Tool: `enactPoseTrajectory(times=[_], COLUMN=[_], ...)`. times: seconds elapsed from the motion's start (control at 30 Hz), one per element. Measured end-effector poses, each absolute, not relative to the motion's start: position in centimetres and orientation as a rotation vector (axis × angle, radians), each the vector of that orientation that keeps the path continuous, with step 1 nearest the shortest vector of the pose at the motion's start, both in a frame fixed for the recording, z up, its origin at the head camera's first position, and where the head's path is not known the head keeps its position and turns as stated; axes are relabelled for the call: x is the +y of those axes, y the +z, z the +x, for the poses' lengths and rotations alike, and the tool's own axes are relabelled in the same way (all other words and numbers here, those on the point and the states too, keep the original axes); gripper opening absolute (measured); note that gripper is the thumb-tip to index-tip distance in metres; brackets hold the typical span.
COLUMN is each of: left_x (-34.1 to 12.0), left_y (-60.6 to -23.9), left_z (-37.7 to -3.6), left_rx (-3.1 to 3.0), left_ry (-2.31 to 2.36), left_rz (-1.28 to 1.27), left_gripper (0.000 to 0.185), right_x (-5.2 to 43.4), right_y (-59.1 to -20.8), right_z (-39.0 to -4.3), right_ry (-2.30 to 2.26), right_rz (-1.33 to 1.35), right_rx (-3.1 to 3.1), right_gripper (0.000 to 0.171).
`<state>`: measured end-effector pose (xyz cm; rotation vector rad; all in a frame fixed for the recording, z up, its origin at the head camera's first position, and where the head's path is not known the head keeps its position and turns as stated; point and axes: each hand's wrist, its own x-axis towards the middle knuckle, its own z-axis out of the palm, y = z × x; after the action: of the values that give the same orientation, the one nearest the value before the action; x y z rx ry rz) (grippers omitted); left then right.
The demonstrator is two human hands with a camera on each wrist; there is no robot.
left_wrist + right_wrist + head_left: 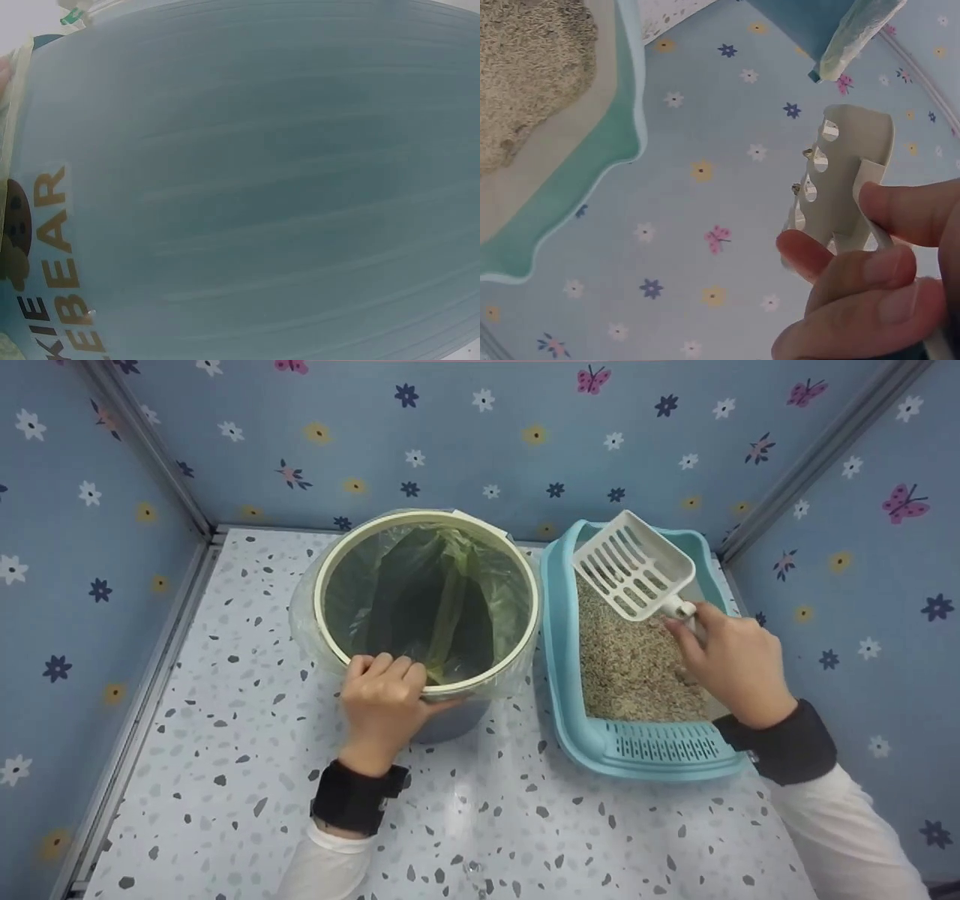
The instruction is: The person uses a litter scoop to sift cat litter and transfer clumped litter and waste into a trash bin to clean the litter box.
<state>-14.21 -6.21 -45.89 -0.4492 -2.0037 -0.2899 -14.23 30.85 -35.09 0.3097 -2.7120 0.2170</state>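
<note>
A round bin (450,724) lined with a thin, see-through bag (502,577) stands left of the litter box. My left hand (382,705) grips the near part of its cream rim (321,607), fingers curled over the edge. In the left wrist view the bin's blue-grey wall (285,180) fills nearly everything. With my right hand (739,660) I hold a white slotted litter scoop (637,562) by its handle, above the litter box. A few small bits of litter cling at the slots of the scoop (847,165) in the right wrist view.
The light-blue litter box (562,660) holds grainy litter (637,667) and has a perforated front ledge (660,742). Both containers stand on a white speckled surface (247,750). Blue flowered panels (480,435) enclose the back and sides.
</note>
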Motion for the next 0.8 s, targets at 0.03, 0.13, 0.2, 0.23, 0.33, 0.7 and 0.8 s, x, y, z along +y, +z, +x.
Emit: enactPoseTrajectory(times=[0.03, 0.13, 0.2, 0.23, 0.33, 0.7, 0.8], left_x=[-6.2, -6.1, -6.0, -6.0, -5.9, -6.0, -6.1], left_y=[-45.9, -45.9, -45.9, -45.9, -45.8, -45.8, -45.9], left_z=[-14.2, -14.2, -14.2, -14.2, -14.1, -14.2, -14.1], left_rx=[-2.001, -1.996, -2.002, -2.005, -2.014, -1.975, -1.974], left_ry=[-0.285, -0.28, -0.285, -0.284, -0.283, -0.288, -0.285], left_rz=[-0.45, -0.45, -0.445, -0.446, -0.444, -0.436, -0.435], left_gripper=[0.074, 0.075, 0.074, 0.074, 0.073, 0.074, 0.074], right_x=[31.4, 33.1, 34.3, 35.0, 36.9, 41.5, 41.9], right_y=[-35.3, -36.4, -37.1, -37.5, -38.6, -41.6, -41.9], right_z=[-14.0, -13.3, -12.8, -12.5, -11.7, -10.4, -10.6], right_ry=[0.224, 0.254, 0.278, 0.293, 0.34, 0.325, 0.309], right_rz=[0.274, 0.171, 0.09, 0.049, -0.062, -0.137, -0.157], right_rx=[-2.74, -2.849, -2.94, -2.99, -3.146, -3.473, -3.539], right_gripper=[0.034, 0.038, 0.041, 0.044, 0.053, 0.061, 0.063])
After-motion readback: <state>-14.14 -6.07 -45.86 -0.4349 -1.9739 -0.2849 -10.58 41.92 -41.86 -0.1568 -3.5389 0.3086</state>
